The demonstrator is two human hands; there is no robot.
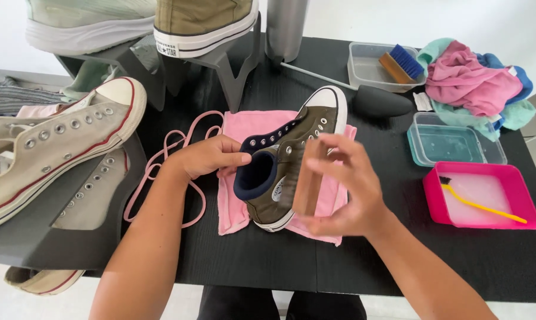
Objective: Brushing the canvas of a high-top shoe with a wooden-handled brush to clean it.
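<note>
An olive high-top sneaker (291,148) with a white toe cap and dark blue lining lies on its side on a pink cloth (232,207) in the middle of the black table (250,261). My left hand (206,155) grips the sneaker's heel collar. My right hand (345,189) holds a wooden brush (308,184) pressed against the sneaker's side, and the brush is blurred. Pink laces (161,166) lie loose to the left of the cloth.
Beige low-top sneakers (61,142) sit on a grey stand at left. At right are a pink tray (487,195) with liquid and a yellow toothbrush, a teal tub (451,145), a clear tub with a blue brush (398,62), rags (469,83), and a black shoe tree (380,101).
</note>
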